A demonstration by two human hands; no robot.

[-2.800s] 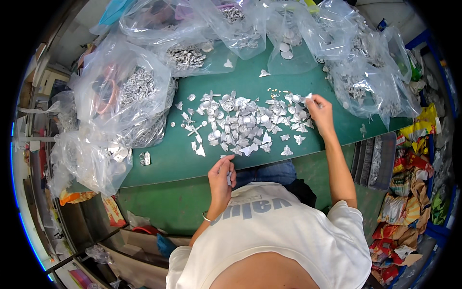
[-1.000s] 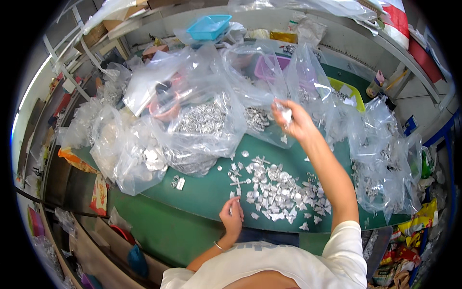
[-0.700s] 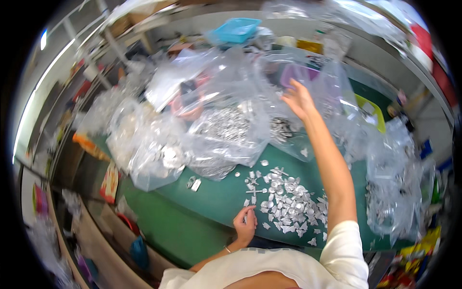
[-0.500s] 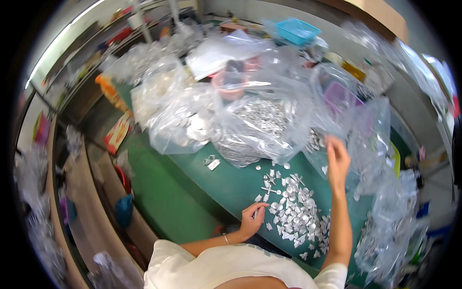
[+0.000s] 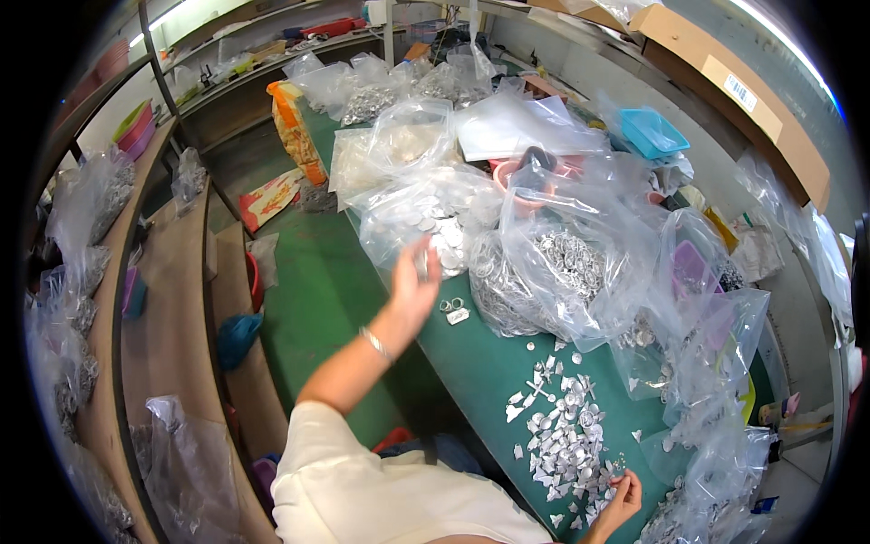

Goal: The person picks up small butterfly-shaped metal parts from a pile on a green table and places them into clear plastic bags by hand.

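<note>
My left hand [image 5: 417,279] reaches far forward over the table's left edge, at the front of a clear plastic bag [image 5: 390,207] of silvery flat discs [image 5: 446,247]. Its fingers are smeared by motion, so I cannot make out whether they hold anything. At the lower right, my right hand [image 5: 623,499] is low beside a loose pile of small silver-coloured metal pieces [image 5: 566,433], thumb and fingers drawn together. Tiny specks show at its fingertips, too small to name. Two metal rings [image 5: 451,306] and a small white tag [image 5: 459,316] lie on the green table [image 5: 453,363].
An open bag of small metal parts [image 5: 571,263] stands at the table's middle. More plastic bags [image 5: 716,354] crowd the right side. Farther back are a pink tub [image 5: 526,186] and a blue basket [image 5: 652,133]. Wooden shelves [image 5: 172,317] run along the left; a cardboard box [image 5: 734,86] overhangs the upper right.
My left hand has gone from the pile's left edge forward to the bag of discs. My right hand has come back from the bags to the pile's near right side. The view has shifted.
</note>
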